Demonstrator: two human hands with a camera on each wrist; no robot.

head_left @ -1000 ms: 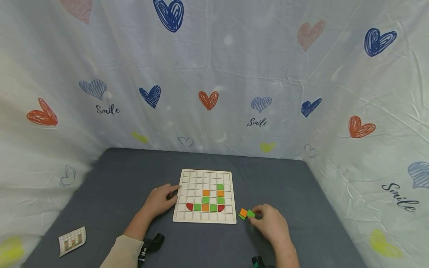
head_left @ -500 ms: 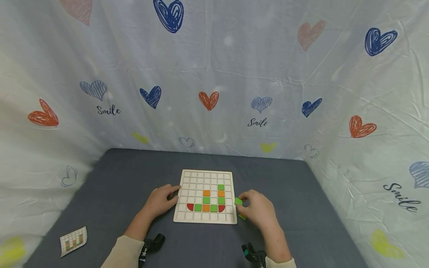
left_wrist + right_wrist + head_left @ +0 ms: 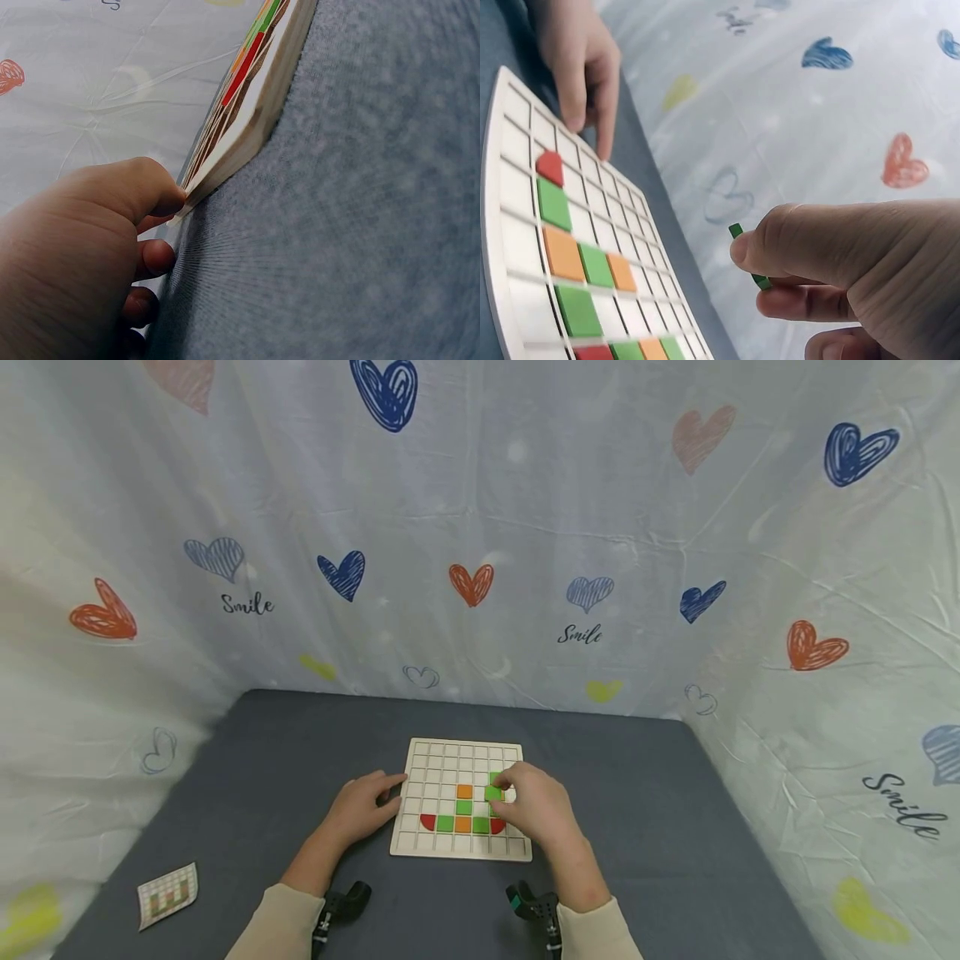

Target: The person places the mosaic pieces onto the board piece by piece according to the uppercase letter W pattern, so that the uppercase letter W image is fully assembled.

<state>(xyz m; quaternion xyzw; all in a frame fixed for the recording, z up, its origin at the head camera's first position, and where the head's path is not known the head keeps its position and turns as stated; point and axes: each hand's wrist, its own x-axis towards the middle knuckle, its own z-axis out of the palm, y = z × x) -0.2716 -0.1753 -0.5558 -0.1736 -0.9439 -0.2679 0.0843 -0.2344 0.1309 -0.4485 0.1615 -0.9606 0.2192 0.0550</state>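
Observation:
A pale square grid board (image 3: pixel 427 845) lies on the dark cloth. Orange, green and red tiles sit in its cells, forming a boat-like outline. My right hand (image 3: pixel 542 806) is over the board's right part, pinching a green square tile (image 3: pixel 761 282) between thumb and fingers. In the right wrist view that tile is seen edge-on, raised above the board. Some tiles at the board's right side are hidden by this hand. My left hand (image 3: pixel 358 806) rests at the board's left edge, its thumb and index finger touching the rim (image 3: pixel 225 161).
A small card (image 3: pixel 168 896) with a printed grid pattern lies on the left of the dark cloth (image 3: pixel 315 727). A white curtain (image 3: pixel 420 635) with hearts hangs behind and at both sides. Each wrist wears a black strap device (image 3: pixel 347 902).
My right hand has picked up the green tile from beside the board and carried it left over the board's right columns. The left hand stays at the edge.

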